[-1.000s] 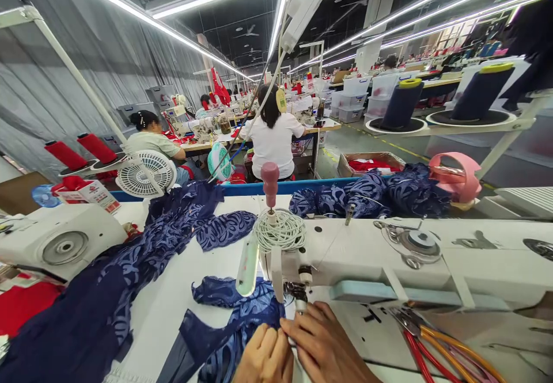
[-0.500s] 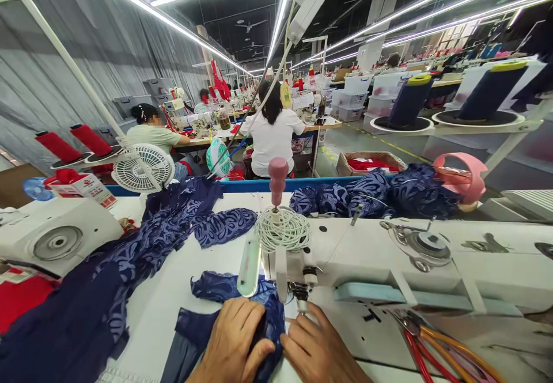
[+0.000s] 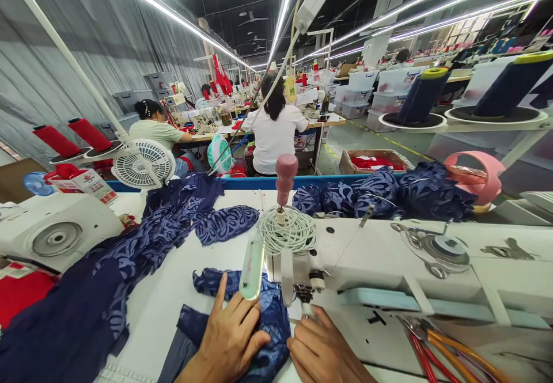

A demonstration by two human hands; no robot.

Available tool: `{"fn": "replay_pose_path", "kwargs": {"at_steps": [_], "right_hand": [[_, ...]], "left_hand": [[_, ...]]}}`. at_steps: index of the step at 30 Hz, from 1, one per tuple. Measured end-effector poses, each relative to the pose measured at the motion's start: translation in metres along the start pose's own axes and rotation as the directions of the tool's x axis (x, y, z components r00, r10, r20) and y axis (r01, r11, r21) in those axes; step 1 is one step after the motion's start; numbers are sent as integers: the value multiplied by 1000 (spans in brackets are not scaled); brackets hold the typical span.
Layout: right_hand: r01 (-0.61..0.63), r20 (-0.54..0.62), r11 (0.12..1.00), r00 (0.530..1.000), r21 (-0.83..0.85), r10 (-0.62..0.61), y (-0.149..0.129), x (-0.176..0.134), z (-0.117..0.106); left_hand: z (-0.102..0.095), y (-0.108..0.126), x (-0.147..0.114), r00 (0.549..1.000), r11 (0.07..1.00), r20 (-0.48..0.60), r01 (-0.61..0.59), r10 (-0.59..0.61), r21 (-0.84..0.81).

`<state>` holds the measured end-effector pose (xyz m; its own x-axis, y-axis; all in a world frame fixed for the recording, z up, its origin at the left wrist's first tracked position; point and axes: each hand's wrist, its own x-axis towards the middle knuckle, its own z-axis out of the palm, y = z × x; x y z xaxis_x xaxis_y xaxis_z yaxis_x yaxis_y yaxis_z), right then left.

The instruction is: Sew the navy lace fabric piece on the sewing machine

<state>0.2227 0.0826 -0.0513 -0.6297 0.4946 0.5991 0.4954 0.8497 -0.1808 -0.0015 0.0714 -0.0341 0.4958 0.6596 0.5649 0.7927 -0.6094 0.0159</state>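
Observation:
A navy lace fabric piece (image 3: 273, 314) lies under the head of a white sewing machine (image 3: 345, 239). My left hand (image 3: 231, 331) rests flat on it, left of the needle area, index finger stretched forward and thumb apart. Close beside the presser area, my right hand (image 3: 322, 345) has its fingers curled together at the fabric's right edge; its thumb is hidden. The needle itself is hard to make out. A pale green oblong plate (image 3: 251, 265) hangs at the machine head, just above my left fingertips.
A navy lace heap (image 3: 142, 250) runs along the left, with a loose lace cup piece (image 3: 227, 224) beside it. Scissors (image 3: 432, 342) with red and orange handles lie at right. Behind the machine are bundled lace pieces (image 3: 375, 190) and a pink-handled tool (image 3: 286, 175). Co-workers sit ahead.
My left hand has spread, its index finger reaching forward over the fabric and its wrist shifting slightly left. My right hand stays curled by the presser area. The view has shifted slightly.

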Motion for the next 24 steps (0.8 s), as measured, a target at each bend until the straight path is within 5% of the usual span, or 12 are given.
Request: {"fn": "replay_pose_path", "kwargs": {"at_steps": [17, 21, 24], "right_hand": [[-3, -86, 999, 996, -42, -1, 1, -13, 12], [-18, -108, 1000, 994, -1, 18, -2, -10, 12], [-50, -101, 999, 994, -3, 49, -4, -8, 10]], "left_hand": [[9, -14, -15, 998, 997, 45, 43, -40, -68], [1, -5, -7, 995, 996, 67, 74, -70, -59], [3, 10, -1, 999, 999, -6, -31, 31, -24]]}}
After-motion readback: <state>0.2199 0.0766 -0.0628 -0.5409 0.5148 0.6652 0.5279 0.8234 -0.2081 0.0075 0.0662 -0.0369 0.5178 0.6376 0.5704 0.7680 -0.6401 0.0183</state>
